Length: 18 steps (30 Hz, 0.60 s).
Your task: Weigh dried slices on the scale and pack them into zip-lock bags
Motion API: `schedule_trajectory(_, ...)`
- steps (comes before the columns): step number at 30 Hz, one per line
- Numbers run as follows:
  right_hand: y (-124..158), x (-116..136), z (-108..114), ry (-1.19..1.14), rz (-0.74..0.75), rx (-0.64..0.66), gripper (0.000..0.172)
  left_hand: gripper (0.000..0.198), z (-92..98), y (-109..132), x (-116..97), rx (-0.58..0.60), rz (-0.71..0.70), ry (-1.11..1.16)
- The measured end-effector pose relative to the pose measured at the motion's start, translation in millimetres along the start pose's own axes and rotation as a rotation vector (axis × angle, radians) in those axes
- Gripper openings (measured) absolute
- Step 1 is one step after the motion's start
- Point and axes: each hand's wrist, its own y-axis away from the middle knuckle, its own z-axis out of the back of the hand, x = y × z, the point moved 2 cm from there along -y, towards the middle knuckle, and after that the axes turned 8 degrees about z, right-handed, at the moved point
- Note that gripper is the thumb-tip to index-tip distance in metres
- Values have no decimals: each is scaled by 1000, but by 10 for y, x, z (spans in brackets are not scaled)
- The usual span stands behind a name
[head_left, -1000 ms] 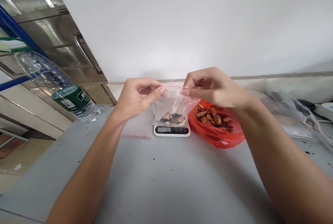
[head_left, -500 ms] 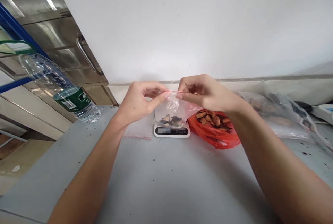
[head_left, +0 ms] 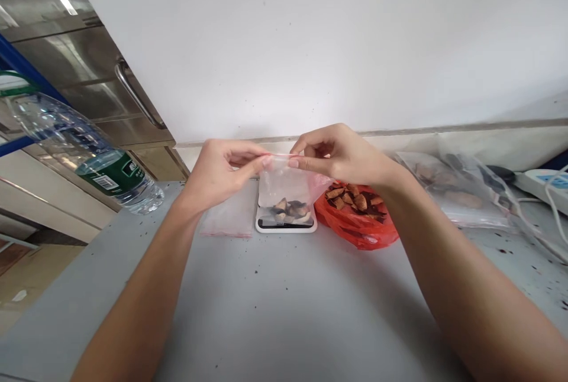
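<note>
Between my two hands hangs a clear zip bag (head_left: 284, 184) with a red seal line along its top. Several brown dried slices (head_left: 290, 210) lie in its bottom. My left hand (head_left: 226, 166) pinches the seal's left part between thumb and fingers. My right hand (head_left: 332, 154) pinches the same edge a little further right. Behind and under the bag is a white kitchen scale (head_left: 261, 229), its display partly covered by the bag. A red plastic bag (head_left: 361, 234) holding more dried brown pieces (head_left: 350, 198) sits right of the scale, below my right hand.
Flat zip bags (head_left: 226, 219) lie left of the scale. A large water bottle (head_left: 110, 172) stands at the left table edge. Filled clear bags (head_left: 461, 193), a white device (head_left: 544, 187) and a cable (head_left: 554, 207) are at the right. A white wall (head_left: 310, 45) rises behind.
The bag has been drawn up taut and flatter between my hands, and its slices now overlap the scale's display. The whole view has shifted slightly. Both hands keep their pinch.
</note>
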Motion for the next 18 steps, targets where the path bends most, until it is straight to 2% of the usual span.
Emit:
schedule_trajectory(4,33,-73,95,-17,-1,58,19,18,16,-33,30,-5,24,-85)
schedule_trajectory(8,28,-134,104,25,36,45,17,22,-12,-46,32,19,14,-137)
schedule_trajectory(13,13,-88,78,66,-59,66,24,19,8,-47,47,12,-24,-100)
schedule_trajectory(15,7,-14,54,61,-108,127,24,17,1,-42,41,11,-39,-77)
schedule_trajectory(18,-6,87,-28,44,-226,284,18,16,-68,-26,6,16,-106,-40)
